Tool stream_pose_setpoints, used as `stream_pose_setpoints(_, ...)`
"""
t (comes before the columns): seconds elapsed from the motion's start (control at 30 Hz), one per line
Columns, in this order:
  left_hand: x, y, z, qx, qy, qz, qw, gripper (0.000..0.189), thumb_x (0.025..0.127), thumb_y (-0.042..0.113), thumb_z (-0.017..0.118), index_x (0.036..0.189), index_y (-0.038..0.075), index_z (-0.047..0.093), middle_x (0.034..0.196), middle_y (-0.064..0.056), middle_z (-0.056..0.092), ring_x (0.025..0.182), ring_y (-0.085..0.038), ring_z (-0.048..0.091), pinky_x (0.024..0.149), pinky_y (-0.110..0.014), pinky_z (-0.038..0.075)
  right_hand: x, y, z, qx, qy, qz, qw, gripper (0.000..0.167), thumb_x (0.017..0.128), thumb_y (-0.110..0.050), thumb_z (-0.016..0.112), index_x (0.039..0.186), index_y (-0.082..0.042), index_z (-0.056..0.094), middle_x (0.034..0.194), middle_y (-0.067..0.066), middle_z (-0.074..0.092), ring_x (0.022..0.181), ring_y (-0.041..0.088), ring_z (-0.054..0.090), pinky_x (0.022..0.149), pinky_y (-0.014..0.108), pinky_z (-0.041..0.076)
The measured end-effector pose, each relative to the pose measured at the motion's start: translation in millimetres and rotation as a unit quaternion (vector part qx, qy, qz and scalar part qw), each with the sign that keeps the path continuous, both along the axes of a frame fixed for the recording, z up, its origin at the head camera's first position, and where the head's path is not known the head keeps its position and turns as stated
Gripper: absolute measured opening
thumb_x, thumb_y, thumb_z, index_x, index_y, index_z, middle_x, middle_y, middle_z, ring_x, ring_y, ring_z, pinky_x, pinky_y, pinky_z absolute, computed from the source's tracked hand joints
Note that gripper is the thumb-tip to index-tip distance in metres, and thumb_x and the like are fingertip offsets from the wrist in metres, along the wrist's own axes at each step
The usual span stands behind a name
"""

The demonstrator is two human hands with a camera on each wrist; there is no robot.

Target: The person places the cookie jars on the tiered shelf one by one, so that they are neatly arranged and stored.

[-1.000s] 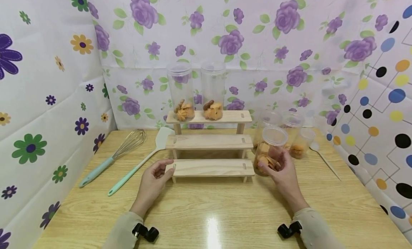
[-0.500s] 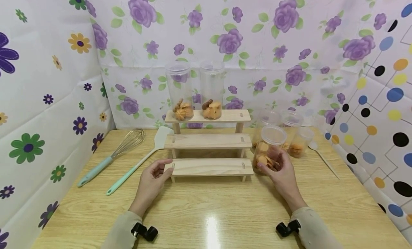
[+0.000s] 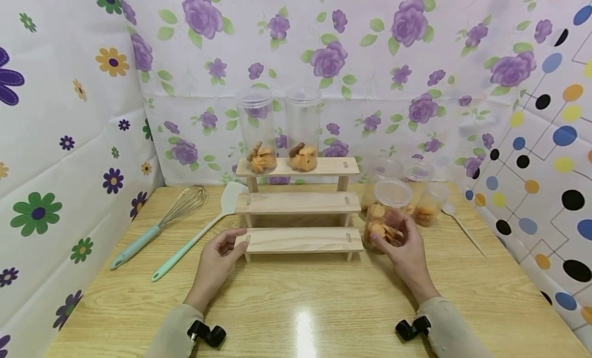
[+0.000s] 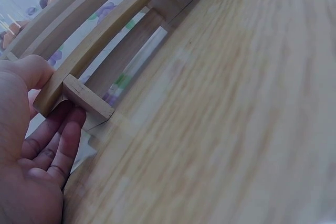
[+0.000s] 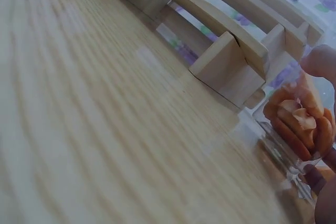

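A three-tier wooden display rack (image 3: 300, 240) stands mid-table. My left hand (image 3: 218, 260) holds the left end of its lowest shelf (image 4: 89, 56); in the left wrist view the thumb is over the board and the fingers curl beneath. At the rack's right end, my right hand (image 3: 409, 260) grips a clear lidded jar (image 3: 393, 194) of orange-brown cookies, upright beside the lowest shelf. The cookies (image 5: 296, 119) show close up in the right wrist view, the jar's base at the tabletop. Two tall clear jars (image 3: 256, 124) with a few cookies stand on the top shelf.
Behind the held jar are two more clear jars (image 3: 418, 172) and a smaller one (image 3: 435, 199) with cookies. A white long-handled spoon (image 3: 462, 227) lies at the right. On the left lie a whisk (image 3: 159, 228) and a spatula (image 3: 203, 234). Patterned cloths (image 3: 296, 50) enclose the table.
The head view has shifted slightly. Both hands keep their hold on the rack and the jar, and nothing else has visibly moved.
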State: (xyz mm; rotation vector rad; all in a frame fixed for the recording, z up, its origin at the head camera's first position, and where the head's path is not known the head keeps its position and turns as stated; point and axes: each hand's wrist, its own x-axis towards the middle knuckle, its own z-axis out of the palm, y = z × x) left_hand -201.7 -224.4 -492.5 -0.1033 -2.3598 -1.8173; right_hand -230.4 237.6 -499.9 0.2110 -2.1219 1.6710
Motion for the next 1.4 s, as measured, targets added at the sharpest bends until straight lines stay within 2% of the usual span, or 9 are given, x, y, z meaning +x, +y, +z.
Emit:
stream_pose_setpoints(0.2,-1.1,-0.7,0.1,0.001,0.006,-0.001,1.0000,0.031,0.108,0.024,0.079,0.137,0.014,0.077,0.124,-0.013,0.069,0.097,-0.017,0.065,0.080,-0.022,0.054,2.2,-3,5.1,-0.005,0.005,-0.008,0.9999,0.078,0.092,-0.003,0.091,0.160,-0.005,0.054,0.141,0.020,0.063,0.127,0.021,0.061,0.101,0.019,0.051)
stream_pose_setpoints(0.4,-1.1,1.1,-0.8,0.008,0.008,-0.004,0.9999,0.032,0.107,0.024,0.080,0.137,0.013,0.076,0.124,-0.014,0.069,0.096,-0.016,0.065,0.080,-0.022,0.055,5.8,-2,19.3,0.009,0.005,-0.007,0.9999,0.077,0.093,-0.007,0.093,0.159,-0.009,0.055,0.141,0.022,0.061,0.127,0.023,0.061,0.106,0.023,0.047)
stream_pose_setpoints(0.57,-1.7,2.0,-2.3,0.012,0.008,-0.003,0.9999,0.031,0.107,0.023,0.080,0.136,0.013,0.077,0.127,-0.014,0.069,0.096,-0.016,0.064,0.079,-0.021,0.054,6.7,-1,31.2,0.018,0.012,-0.002,0.9998,0.069,0.092,-0.005,0.093,0.152,-0.006,0.059,0.135,0.007,0.065,0.126,0.016,0.062,0.106,0.021,0.047)
stream_pose_setpoints(0.7,-1.4,2.0,-3.4,0.013,0.005,-0.001,0.9999,0.031,0.107,0.024,0.080,0.136,0.013,0.077,0.130,-0.014,0.069,0.097,-0.016,0.064,0.079,-0.021,0.054,5.7,-1,42.6,0.016,0.038,0.010,0.9991,0.071,0.091,0.002,0.090,0.155,-0.004,0.058,0.134,-0.002,0.067,0.124,0.016,0.063,0.102,0.020,0.050)
stream_pose_setpoints(0.8,-1.1,1.8,-3.7,0.014,0.002,0.001,0.9999,0.031,0.107,0.023,0.080,0.136,0.013,0.077,0.133,-0.012,0.069,0.098,-0.016,0.063,0.080,-0.021,0.054,3.9,-3,54.6,0.012,0.054,0.020,0.9983,0.073,0.091,0.005,0.088,0.157,-0.006,0.058,0.136,0.000,0.068,0.122,0.018,0.062,0.098,0.021,0.050)
stream_pose_setpoints(0.97,-1.4,1.4,-2.1,0.009,0.005,0.002,0.9999,0.032,0.107,0.024,0.080,0.137,0.013,0.077,0.134,-0.012,0.069,0.099,-0.017,0.063,0.081,-0.021,0.054,-0.5,-9,80.2,0.017,0.082,0.030,0.9961,0.074,0.091,0.005,0.088,0.158,-0.009,0.059,0.140,0.014,0.066,0.126,0.023,0.062,0.096,0.022,0.050)
stream_pose_setpoints(1.1,-1.8,1.3,0.1,0.003,0.008,0.002,1.0000,0.031,0.107,0.025,0.080,0.136,0.014,0.077,0.133,-0.012,0.069,0.098,-0.017,0.063,0.081,-0.021,0.053,-6.3,-17,102.8,0.007,0.105,0.044,0.9935,0.073,0.091,0.005,0.088,0.157,-0.009,0.059,0.143,0.020,0.062,0.128,0.024,0.063,0.098,0.025,0.051)
stream_pose_setpoints(1.4,-1.0,0.3,-0.8,0.004,0.002,0.006,1.0000,0.030,0.107,0.023,0.080,0.136,0.014,0.077,0.124,-0.013,0.069,0.096,-0.017,0.062,0.079,-0.021,0.053,-26.5,-43,144.7,0.009,0.096,0.048,0.9942,0.069,0.093,-0.010,0.092,0.155,-0.022,0.063,0.141,0.004,0.066,0.128,0.023,0.064,0.107,0.030,0.052)
